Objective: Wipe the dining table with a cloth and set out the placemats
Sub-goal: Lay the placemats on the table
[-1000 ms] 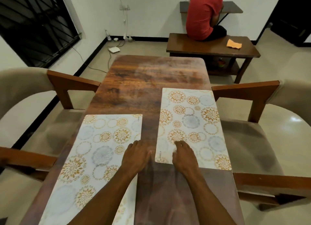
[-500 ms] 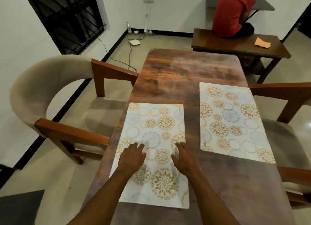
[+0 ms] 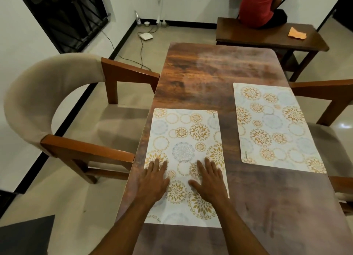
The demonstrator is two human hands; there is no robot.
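- The left hand [image 3: 152,180] and the right hand [image 3: 210,182] are resting palm-down on the near placemat [image 3: 183,132], fingers [image 3: 207,164] straight and slightly spread, gripping nothing; this flat pressing is probably serving to smooth the mat and hold it square while it is being aligned
- The near placemat is lying flat on the wooden surface [image 3: 210,73], close along its left edge and directly in front of the padded armchair [image 3: 38,94], which is suggesting a place setting for that seat
- The second placemat [image 3: 273,124] is lying flat on the right side, well apart from the first and facing the opposite chair [image 3: 324,94], so the two settings are mirroring each other across the surface
- The orange cloth [image 3: 297,33] is lying off the dining surface on the low bench [image 3: 257,38] beyond its far end, near a seated person in a red shirt [image 3: 256,4]; this is suggesting that wiping is finished, though that is only a judgement
- A small printed mark [image 3: 214,115] is showing at the far right corner of the near placemat, and another [image 3: 246,155] at the near left corner of the second; both are seeming to read "KUBBER", but the letters are too small to be sure
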